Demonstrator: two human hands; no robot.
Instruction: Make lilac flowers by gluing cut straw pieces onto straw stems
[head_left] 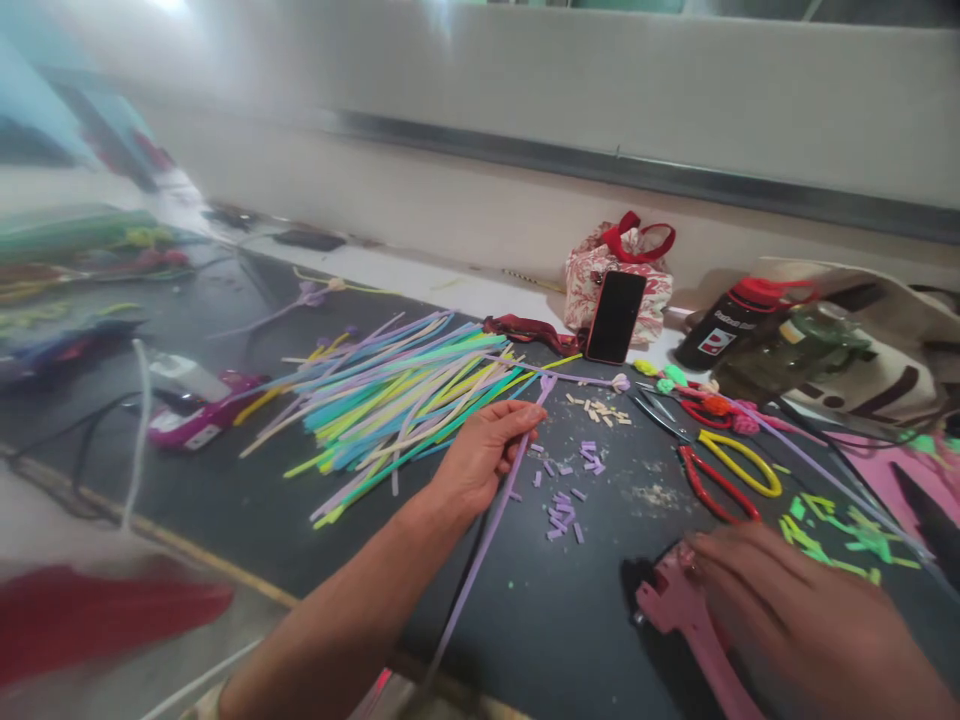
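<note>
My left hand point(487, 450) pinches a long, thin purple pipe cleaner point(491, 530) between thumb and fingers. Its upper end is bent into a small loop, and the rest slants down toward the table's front edge. My right hand point(795, 610), smeared by motion, reaches with outstretched fingers over a pink tool point(686, 610) that looks like a glue gun. The fingertips are at its upper end; whether they press on it I cannot make out. Short purple cut pieces point(562, 510) lie scattered between the hands. Behind my left hand spreads a pile of coloured pipe cleaners point(405, 400).
Scissors with red and yellow handles point(739, 465) lie right of centre. Green and yellow scraps point(832, 530) are at right. At the back stand a phone point(615, 318), a patterned bag point(589, 270) and a black bottle point(724, 325). A magenta glue gun point(191, 425) sits at left.
</note>
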